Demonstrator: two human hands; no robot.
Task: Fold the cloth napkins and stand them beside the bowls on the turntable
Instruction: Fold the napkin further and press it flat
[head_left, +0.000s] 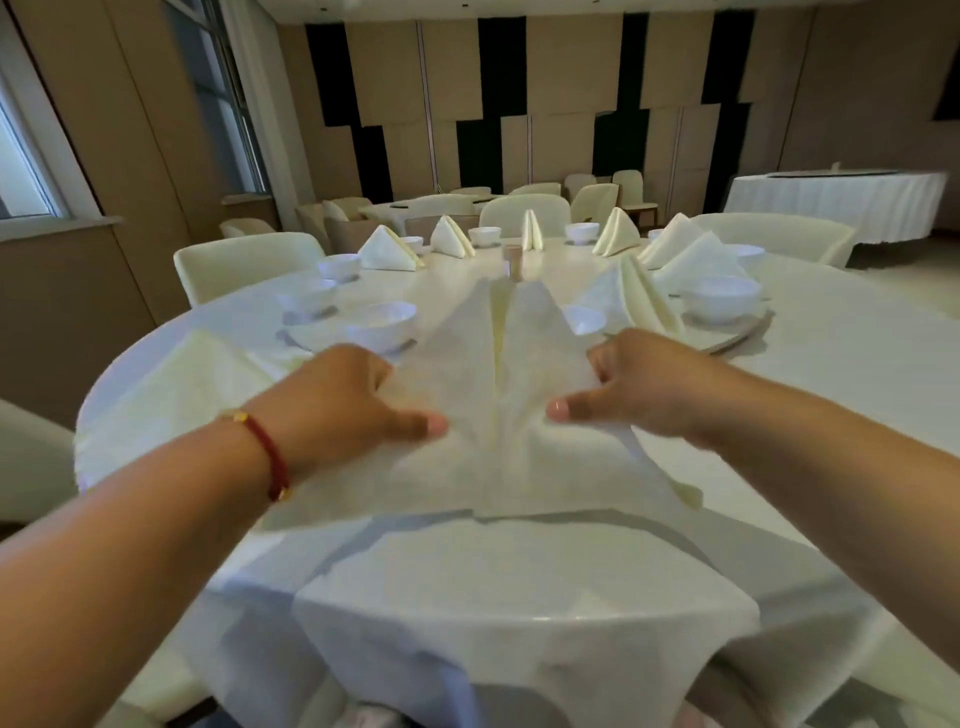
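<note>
Napkin (498, 395) between both hands; no legible writing

Pale cream napkin (498, 395), seemingly unpatterned

Round table (519, 582), white cloth: turntable (737, 332), flat napkins (171, 395).

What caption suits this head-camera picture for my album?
Both hands, left hand and right hand, fold a napkin before standing napkins and bowls.
</note>
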